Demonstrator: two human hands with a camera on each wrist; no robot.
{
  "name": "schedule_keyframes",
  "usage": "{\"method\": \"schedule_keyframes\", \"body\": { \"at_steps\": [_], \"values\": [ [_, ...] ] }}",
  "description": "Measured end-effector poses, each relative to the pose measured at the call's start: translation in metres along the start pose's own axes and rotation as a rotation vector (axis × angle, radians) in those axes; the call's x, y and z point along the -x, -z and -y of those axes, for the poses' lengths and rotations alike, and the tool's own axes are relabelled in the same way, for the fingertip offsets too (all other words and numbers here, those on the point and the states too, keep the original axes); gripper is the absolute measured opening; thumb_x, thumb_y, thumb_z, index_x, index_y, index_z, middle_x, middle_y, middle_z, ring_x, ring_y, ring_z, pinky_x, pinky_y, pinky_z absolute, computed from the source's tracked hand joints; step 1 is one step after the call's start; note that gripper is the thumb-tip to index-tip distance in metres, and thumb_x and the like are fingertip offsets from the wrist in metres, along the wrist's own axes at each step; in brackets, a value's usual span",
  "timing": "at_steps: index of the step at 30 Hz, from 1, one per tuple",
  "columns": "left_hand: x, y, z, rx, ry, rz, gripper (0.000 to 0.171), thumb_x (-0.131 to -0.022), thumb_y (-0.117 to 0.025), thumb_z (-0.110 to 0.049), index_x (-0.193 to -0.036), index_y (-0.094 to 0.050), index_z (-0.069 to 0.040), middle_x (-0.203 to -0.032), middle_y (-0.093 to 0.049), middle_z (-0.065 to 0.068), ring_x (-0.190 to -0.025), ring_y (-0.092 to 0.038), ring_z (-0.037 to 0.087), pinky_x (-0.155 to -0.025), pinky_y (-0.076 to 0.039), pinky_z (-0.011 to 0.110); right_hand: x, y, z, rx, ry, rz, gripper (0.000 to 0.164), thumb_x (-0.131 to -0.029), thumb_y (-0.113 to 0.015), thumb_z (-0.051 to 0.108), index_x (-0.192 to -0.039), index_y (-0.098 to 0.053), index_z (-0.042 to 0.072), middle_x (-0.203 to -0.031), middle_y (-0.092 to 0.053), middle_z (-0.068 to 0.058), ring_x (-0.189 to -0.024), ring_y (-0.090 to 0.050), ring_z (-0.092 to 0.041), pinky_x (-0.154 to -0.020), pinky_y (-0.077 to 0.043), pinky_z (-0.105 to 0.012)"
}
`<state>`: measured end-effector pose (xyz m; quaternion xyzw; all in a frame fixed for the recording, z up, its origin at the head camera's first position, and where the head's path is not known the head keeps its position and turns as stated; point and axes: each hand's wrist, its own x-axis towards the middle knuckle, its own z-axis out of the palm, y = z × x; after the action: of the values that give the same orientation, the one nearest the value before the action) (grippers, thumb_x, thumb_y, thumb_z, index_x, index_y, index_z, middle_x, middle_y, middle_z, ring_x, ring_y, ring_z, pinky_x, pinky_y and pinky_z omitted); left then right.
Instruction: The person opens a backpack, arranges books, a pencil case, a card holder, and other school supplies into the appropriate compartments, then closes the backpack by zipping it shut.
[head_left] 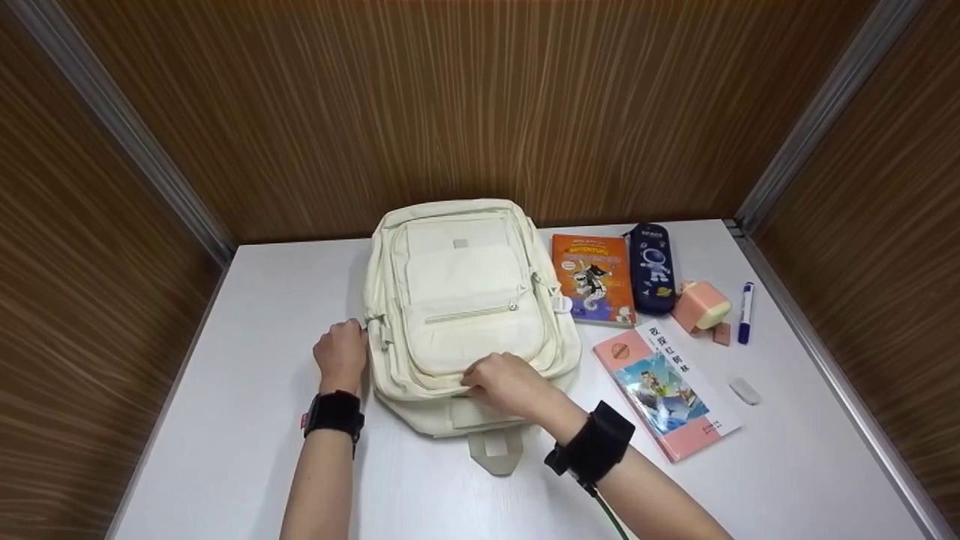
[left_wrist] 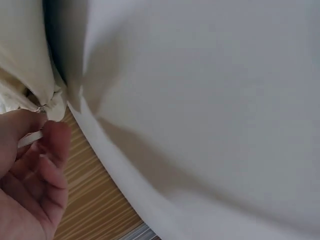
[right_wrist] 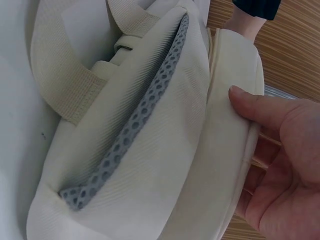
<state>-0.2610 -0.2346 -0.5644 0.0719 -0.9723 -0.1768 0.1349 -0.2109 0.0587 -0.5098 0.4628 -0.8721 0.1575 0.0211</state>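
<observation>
A cream backpack (head_left: 472, 277) lies front side up on the white table, its loop handle (head_left: 496, 454) towards me. At its left side, my left hand (head_left: 341, 351) is by the seam. The left wrist view shows that hand (left_wrist: 30, 165) pinching a small zipper pull (left_wrist: 31, 138) between thumb and finger, beside a gap in the fabric. My right hand (head_left: 510, 382) holds the near edge of the front section. In the right wrist view its thumb (right_wrist: 255, 107) lies on the cream fabric, with the fingers curled behind the edge and partly hidden.
Right of the backpack lie an orange book (head_left: 596, 281), a dark blue pencil case (head_left: 652, 268), a pink and cream box-shaped object (head_left: 703, 306), a marker (head_left: 746, 313), a pink-covered book (head_left: 667, 390) and a grey-white eraser-like piece (head_left: 745, 391). Wood-grain panels (head_left: 480, 105) enclose the table.
</observation>
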Motion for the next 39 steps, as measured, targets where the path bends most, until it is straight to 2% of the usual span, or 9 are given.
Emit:
{"method": "schedule_keyframes", "body": {
  "at_steps": [5, 8, 13, 16, 20, 23, 29, 35, 39],
  "values": [
    [0.006, 0.009, -0.008, -0.004, -0.001, 0.092, 0.016, -0.095, -0.058, -0.008, -0.088, -0.067, 0.003, -0.084, -0.065, 0.023, -0.074, -0.065, 0.043, -0.057, -0.05, 0.056, 0.008, -0.003, -0.003, -0.046, -0.033, 0.021, 0.02, -0.077, -0.069, -0.003, -0.068, -0.061, 0.013, -0.071, -0.06, 0.007, -0.058, -0.042, -0.009, -0.05, -0.037, -0.027],
    [0.01, 0.016, -0.017, -0.016, -0.057, 0.086, 0.016, -0.095, -0.055, -0.001, -0.103, -0.068, 0.004, -0.092, -0.064, 0.024, -0.081, -0.064, 0.041, -0.06, -0.052, 0.054, 0.016, -0.001, -0.008, -0.078, -0.079, 0.041, 0.019, -0.076, -0.069, -0.003, -0.069, -0.056, 0.01, -0.066, -0.05, 0.006, -0.059, -0.038, -0.01, -0.052, -0.031, -0.027],
    [0.022, 0.033, -0.038, -0.017, -0.189, 0.032, 0.023, -0.093, -0.062, -0.003, -0.115, -0.067, 0.003, -0.1, -0.065, 0.022, -0.087, -0.064, 0.037, -0.066, -0.053, 0.047, 0.034, 0.003, -0.018, -0.104, -0.156, 0.033, 0.009, -0.079, -0.073, 0.002, -0.084, -0.067, 0.008, -0.074, -0.06, 0.003, -0.068, -0.054, -0.014, -0.059, -0.044, -0.033],
    [0.031, 0.042, -0.054, 0.013, -0.265, 0.021, 0.026, -0.094, -0.066, -0.013, -0.115, -0.068, 0.001, -0.102, -0.065, 0.021, -0.091, -0.064, 0.037, -0.072, -0.052, 0.048, 0.044, 0.002, -0.024, -0.097, -0.191, 0.016, 0.014, -0.082, -0.075, 0.006, -0.095, -0.071, 0.009, -0.092, -0.068, -0.001, -0.083, -0.064, -0.019, -0.069, -0.052, -0.038],
    [0.047, 0.05, -0.073, 0.044, -0.359, 0.032, 0.031, -0.095, -0.066, -0.026, -0.114, -0.068, -0.002, -0.107, -0.065, 0.018, -0.099, -0.062, 0.037, -0.08, -0.049, 0.05, 0.052, -0.001, -0.031, -0.081, -0.213, -0.008, 0.021, -0.086, -0.075, 0.014, -0.105, -0.072, 0.008, -0.103, -0.066, -0.005, -0.094, -0.063, -0.024, -0.077, -0.053, -0.04],
    [0.062, 0.051, -0.084, 0.051, -0.427, 0.058, 0.036, -0.096, -0.063, -0.034, -0.115, -0.068, -0.004, -0.109, -0.064, 0.015, -0.104, -0.061, 0.035, -0.085, -0.047, 0.05, 0.055, -0.005, -0.034, -0.061, -0.199, -0.037, 0.023, -0.089, -0.074, 0.019, -0.11, -0.073, 0.009, -0.103, -0.065, -0.006, -0.094, -0.062, -0.024, -0.078, -0.053, -0.04],
    [0.088, 0.041, -0.097, 0.096, -0.549, 0.15, 0.046, -0.095, -0.061, -0.045, -0.121, -0.066, -0.007, -0.121, -0.062, 0.015, -0.116, -0.056, 0.035, -0.098, -0.041, 0.052, 0.053, -0.007, -0.035, -0.031, -0.188, -0.088, 0.017, -0.091, -0.072, 0.02, -0.105, -0.075, 0.012, -0.097, -0.065, -0.003, -0.089, -0.064, -0.022, -0.073, -0.053, -0.039],
    [0.1, 0.028, -0.092, 0.142, -0.608, 0.24, 0.055, -0.093, -0.061, -0.049, -0.132, -0.06, -0.011, -0.133, -0.057, 0.015, -0.127, -0.049, 0.036, -0.104, -0.035, 0.054, 0.051, -0.002, -0.035, -0.029, -0.222, -0.074, 0.015, -0.092, -0.069, 0.018, -0.105, -0.076, 0.013, -0.097, -0.068, -0.002, -0.089, -0.067, -0.021, -0.073, -0.054, -0.039],
    [0.1, 0.021, -0.083, 0.155, -0.636, 0.241, 0.052, -0.094, -0.061, -0.046, -0.134, -0.059, -0.012, -0.135, -0.056, 0.013, -0.13, -0.046, 0.035, -0.107, -0.033, 0.051, 0.049, 0.004, -0.036, -0.025, -0.213, -0.083, 0.011, -0.093, -0.069, 0.019, -0.1, -0.075, 0.014, -0.092, -0.069, 0.0, -0.083, -0.067, -0.021, -0.069, -0.053, -0.039]
  ]
}}
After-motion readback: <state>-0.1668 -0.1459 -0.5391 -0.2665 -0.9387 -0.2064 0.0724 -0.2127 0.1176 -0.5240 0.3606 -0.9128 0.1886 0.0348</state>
